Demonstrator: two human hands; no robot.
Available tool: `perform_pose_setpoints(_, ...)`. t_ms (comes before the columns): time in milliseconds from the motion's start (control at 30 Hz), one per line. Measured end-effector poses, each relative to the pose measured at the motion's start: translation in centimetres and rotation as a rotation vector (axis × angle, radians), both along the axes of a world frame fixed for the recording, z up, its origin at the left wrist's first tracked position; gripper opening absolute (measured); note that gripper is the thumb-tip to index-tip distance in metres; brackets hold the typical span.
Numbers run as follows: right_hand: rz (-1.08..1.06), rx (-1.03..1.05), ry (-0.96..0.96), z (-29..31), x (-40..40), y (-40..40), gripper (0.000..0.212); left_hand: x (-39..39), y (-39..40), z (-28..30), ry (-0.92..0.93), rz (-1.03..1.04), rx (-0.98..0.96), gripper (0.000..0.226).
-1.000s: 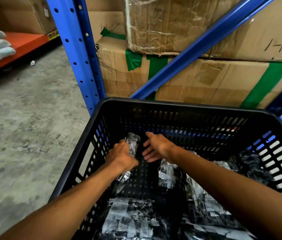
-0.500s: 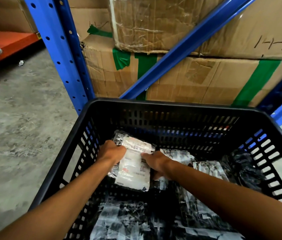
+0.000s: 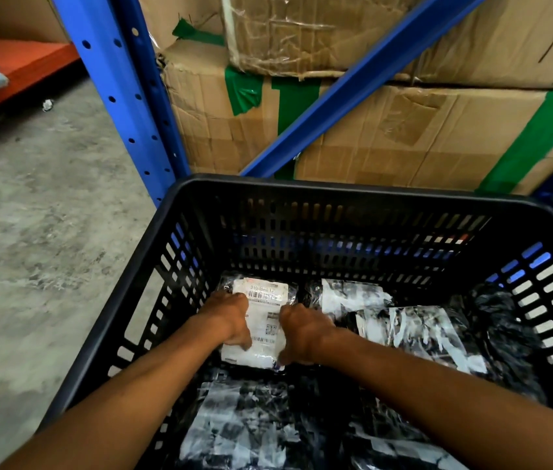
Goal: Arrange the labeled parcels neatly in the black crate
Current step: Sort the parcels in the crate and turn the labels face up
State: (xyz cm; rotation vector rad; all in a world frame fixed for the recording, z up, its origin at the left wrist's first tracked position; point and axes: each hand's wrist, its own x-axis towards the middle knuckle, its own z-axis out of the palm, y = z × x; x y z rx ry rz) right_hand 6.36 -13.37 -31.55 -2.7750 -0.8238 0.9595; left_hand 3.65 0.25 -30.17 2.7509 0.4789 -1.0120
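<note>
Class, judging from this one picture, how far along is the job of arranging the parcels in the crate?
Done: several wrapped parcels already lie flat on the floor of the black crate. In hand: the left hand and right hand press a white-labeled parcel, label up, into the far left corner. Left: whether more parcels wait outside cannot be seen.

Even, soft light; glare on plastic-wrapped parcels [image 3: 417,330]; crate [image 3: 336,188] interior dim; wide-angle bending at edges.

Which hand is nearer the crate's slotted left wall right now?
Left. The left hand presses the labeled parcel's left edge, on the side toward the left wall. The right hand holds the parcel's right edge, farther into the crate.
</note>
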Motion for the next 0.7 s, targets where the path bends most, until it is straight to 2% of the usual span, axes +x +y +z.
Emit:
perform_pose_setpoints(100,0.092,-0.008,-0.016,0.5,0.3,-0.4,0.071,-0.4,0.2,0.5,0.050,-0.090,0.027,0.087)
perform_pose_setpoints(200,0.180,-0.074,0.015,2.2,1.2,-0.5,0.062,-0.4,-0.1,2.1,0.064,-0.241,0.064,0.074)
perform_pose_setpoints(333,0.321,-0.093,0.048,5.9,0.6,-0.5,0.062,-0.8,-1.7,5.3,0.251,-0.502,0.104,0.080)
perform_pose_setpoints(433,0.450,-0.107,0.152,8.1,-1.8,-0.8,0.065,-2.6,-1.9,7.3,0.383,-0.644,0.115,0.078)
perform_pose_setpoints(500,0.498,-0.100,0.242,8.8,-3.9,-1.6,0.075,-4.0,-1.2,8.3,0.451,-0.672,0.083,0.080)
perform_pose_setpoints(567,0.580,-0.068,0.206,8.8,-5.8,-2.5,0.079,-5.2,-0.4,8.8,0.480,-0.641,0.012,0.084)
perform_pose_setpoints(633,0.737,-0.049,0.077,8.1,-7.3,-3.4,0.068,-6.3,0.0,8.9,0.479,-0.590,-0.088,0.081)
perform_pose_setpoints(700,0.784,0.005,0.083,7.6,-7.4,-3.9,0.054,-7.1,0.1,8.6,0.453,-0.596,-0.160,0.073)
